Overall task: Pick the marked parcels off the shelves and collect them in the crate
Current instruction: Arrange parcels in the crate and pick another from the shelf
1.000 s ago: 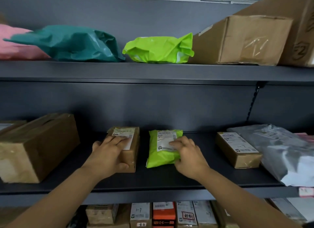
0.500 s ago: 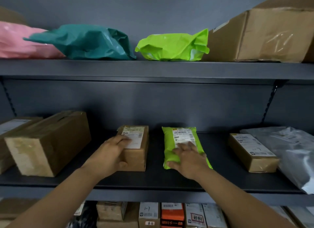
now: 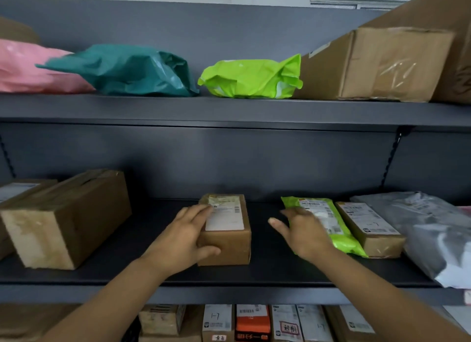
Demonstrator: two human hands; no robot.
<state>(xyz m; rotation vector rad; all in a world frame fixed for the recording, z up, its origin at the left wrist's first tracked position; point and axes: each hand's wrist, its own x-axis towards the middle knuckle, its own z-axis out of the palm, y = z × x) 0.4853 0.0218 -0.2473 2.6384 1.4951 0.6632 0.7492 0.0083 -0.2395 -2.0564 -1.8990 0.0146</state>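
Observation:
On the middle shelf [image 3: 267,273] stands a small brown box [image 3: 226,244] with a white label on top. My left hand [image 3: 183,239] grips its left side, fingers over the top edge and thumb against the front face. To its right lies a lime green mailer [image 3: 331,224] with a printed label, pushed up against another small labelled box [image 3: 369,227]. My right hand [image 3: 303,229] rests flat on the green mailer's left part with straight, spread fingers. No crate is in view.
A large brown carton [image 3: 66,219] stands at the shelf's left and a grey plastic bag [image 3: 433,229] at the right. The upper shelf carries pink, teal and green mailers and a big carton [image 3: 382,63]. Several small labelled boxes fill the lower shelf [image 3: 254,324].
My right hand has slid the green mailer to the right, against the neighbouring small box. My left hand stays on the brown box.

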